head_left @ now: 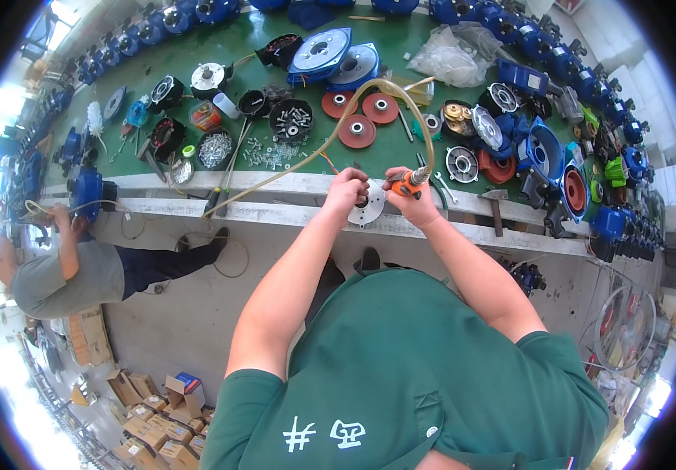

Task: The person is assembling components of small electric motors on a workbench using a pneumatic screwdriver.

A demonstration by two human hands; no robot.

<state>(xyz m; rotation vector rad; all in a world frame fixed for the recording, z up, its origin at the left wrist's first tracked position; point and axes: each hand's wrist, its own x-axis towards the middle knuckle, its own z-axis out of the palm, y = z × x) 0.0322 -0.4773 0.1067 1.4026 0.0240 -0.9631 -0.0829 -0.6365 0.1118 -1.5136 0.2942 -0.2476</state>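
At the bench's near edge, my right hand (416, 207) is wrapped around an orange air tool (407, 186). A clear yellowish hose (307, 159) joins its metal fitting and arches over the bench to the left. Between my hands sits a round pale metal motor end cover (366, 213) with holes around it. My left hand (346, 193) is closed at the cover's left side, fingertips pinched near its dark centre; what they hold is hidden. Thin coloured wires (328, 161) stick up just beyond this hand.
On the green bench (275, 64) lie a bowl of bolts (291, 120), a bowl of small screws (216, 150), red discs (356, 131), blue motor covers (321, 53), a wrench (444, 186) and a hammer (495, 210). Blue motors (150, 30) line the far side. Another person (72, 266) works at left.
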